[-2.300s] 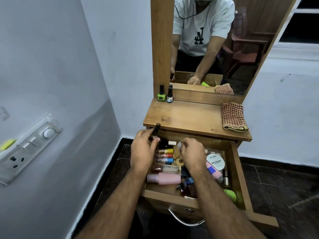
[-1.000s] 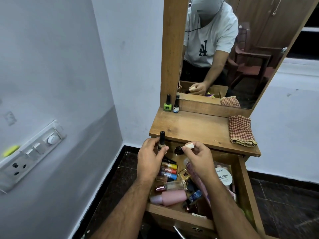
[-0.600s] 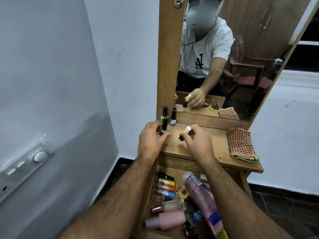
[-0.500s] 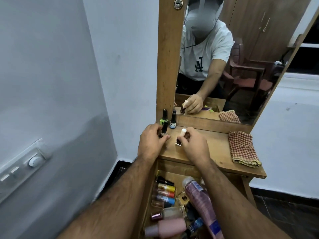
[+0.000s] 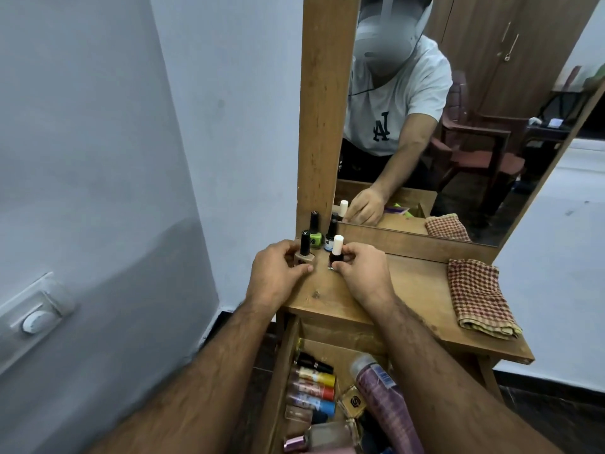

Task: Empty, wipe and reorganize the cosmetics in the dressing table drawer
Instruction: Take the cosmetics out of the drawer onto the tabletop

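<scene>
Head view, the only one: both hands are up on the dressing table top (image 5: 409, 290) now, where a second ago they were down over the drawer (image 5: 281, 388). The left hand (image 5: 278, 276) pinches a beige nail polish bottle (image 5: 304, 252) with a black cap between thumb and curled fingers, its base on the wood. The right hand (image 5: 363, 273) pinches a dark red polish bottle (image 5: 336, 253) with a white cap, also upright and down on the surface. Just at twelve o'clock from them stand the green polish bottle (image 5: 315, 232) and a blue-labelled bottle (image 5: 330, 237), tight against the mirror frame (image 5: 327, 109).

So a row is building at the back left corner: four bottles out of the drawer. I'd judge the emptying step is barely begun, because at six o'clock the drawer holds plenty more: a rank of small tubes (image 5: 314, 388), a purple spray bottle (image 5: 383, 394), a square perfume bottle (image 5: 353, 401).

At three o'clock the checked cloth (image 5: 478, 299) lies folded on the top, untouched, waiting for the wipe.

Next, likely, both hands let go and drop back for more.
</scene>
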`<state>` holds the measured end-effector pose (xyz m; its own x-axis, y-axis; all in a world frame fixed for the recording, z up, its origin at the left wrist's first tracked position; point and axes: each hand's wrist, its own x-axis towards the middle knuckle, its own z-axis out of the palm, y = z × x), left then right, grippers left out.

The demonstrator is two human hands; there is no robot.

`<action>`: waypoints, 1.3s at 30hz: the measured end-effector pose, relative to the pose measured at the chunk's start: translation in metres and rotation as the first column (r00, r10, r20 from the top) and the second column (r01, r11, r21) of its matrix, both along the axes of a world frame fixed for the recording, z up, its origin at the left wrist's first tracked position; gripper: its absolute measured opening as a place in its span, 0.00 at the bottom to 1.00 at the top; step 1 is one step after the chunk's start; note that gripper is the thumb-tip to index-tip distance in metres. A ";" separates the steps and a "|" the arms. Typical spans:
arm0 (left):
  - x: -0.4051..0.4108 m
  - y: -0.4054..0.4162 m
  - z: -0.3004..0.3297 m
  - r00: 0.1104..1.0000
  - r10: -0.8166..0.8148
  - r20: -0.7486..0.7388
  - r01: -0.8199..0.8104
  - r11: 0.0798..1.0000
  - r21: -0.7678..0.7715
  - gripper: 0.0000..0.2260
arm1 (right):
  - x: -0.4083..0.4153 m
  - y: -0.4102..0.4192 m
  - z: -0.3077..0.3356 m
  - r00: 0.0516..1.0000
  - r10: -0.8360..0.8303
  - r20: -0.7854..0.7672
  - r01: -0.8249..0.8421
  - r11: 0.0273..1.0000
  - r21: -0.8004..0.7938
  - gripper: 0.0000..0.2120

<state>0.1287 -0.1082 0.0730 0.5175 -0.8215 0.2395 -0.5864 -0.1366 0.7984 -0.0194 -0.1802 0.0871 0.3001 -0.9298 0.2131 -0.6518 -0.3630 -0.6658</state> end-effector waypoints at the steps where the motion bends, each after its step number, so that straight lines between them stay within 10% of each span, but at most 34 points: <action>1: 0.002 0.000 0.000 1.000 -0.011 0.005 0.011 1.000 0.007 0.22 | 0.002 -0.001 -0.001 1.000 -0.004 0.002 0.004 1.000 -0.004 0.13; 39: 0.000 -0.036 -0.003 0.984 0.137 0.111 -0.134 0.991 -0.027 0.15 | 0.025 -0.008 -0.009 0.980 -0.198 -0.005 0.197 0.978 -0.067 0.13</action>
<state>0.1283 -0.1446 0.0697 0.5926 -0.7402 0.3178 -0.6499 -0.2062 0.7316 0.0055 -0.1886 0.0776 0.1149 -0.9549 0.2738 -0.7223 -0.2695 -0.6369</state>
